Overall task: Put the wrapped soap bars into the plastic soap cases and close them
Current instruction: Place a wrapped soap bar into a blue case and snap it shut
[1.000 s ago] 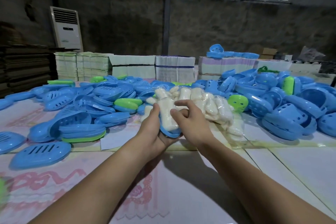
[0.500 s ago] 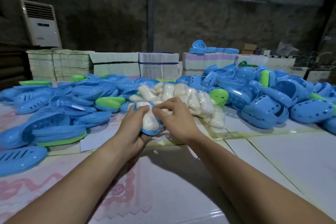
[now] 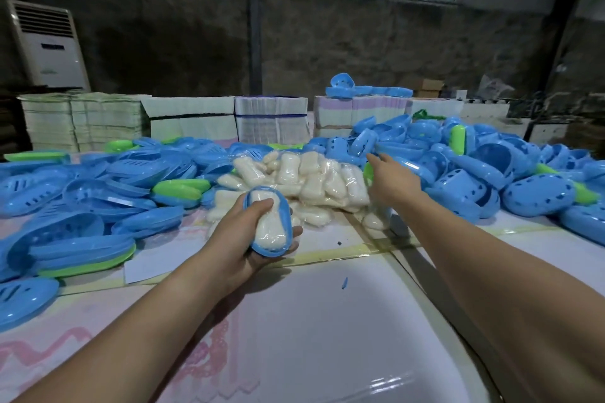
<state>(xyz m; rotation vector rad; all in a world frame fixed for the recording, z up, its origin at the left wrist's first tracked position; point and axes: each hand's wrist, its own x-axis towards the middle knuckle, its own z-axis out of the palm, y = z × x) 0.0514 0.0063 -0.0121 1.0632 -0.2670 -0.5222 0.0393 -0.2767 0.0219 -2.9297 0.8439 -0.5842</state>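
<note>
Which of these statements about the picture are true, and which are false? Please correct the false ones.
1. The left hand holds a blue case half with a wrapped soap bar inside. True.
2. That case already has its lid on. False: it is open on top, and the soap shows.
3. The right hand reaches toward the pile of blue lids. True.
4. The right hand carries a soap bar. False: it holds nothing.
5. The soap pile lies beyond the left hand. True.

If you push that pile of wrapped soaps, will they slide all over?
Probably. The wrapped soap bars wear shiny, likely slippery film and lie loosely heaped, so a push may scatter them. Each looks solid and stiff, unlikely to bend.
</note>
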